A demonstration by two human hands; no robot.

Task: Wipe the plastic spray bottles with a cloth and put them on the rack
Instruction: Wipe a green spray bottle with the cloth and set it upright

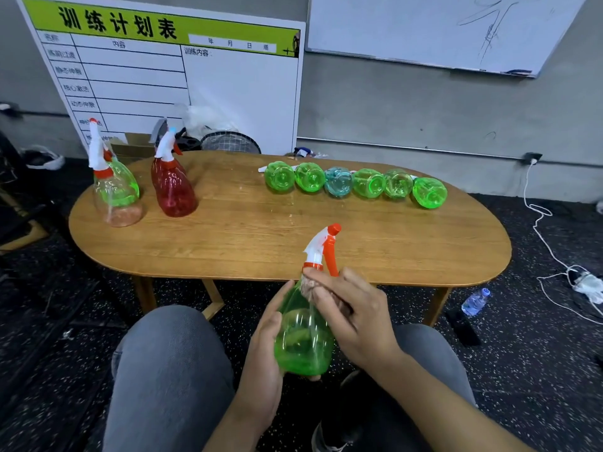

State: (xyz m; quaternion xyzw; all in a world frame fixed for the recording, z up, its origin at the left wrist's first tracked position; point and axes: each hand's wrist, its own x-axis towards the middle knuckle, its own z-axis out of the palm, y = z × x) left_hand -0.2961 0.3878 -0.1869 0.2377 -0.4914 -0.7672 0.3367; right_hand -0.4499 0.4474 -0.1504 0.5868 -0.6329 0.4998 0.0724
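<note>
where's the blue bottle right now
In the head view, the blue bottle lies on its side on the table's far right, third from the left in a row of green bottles.

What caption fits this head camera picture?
Left hand holds a green plastic spray bottle; right hand rubs its neck with a small cloth.

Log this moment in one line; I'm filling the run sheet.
step: wiping | left hand: holds green bottle | right hand: presses cloth on its neck | table: six bottles lying, others upright
</note>
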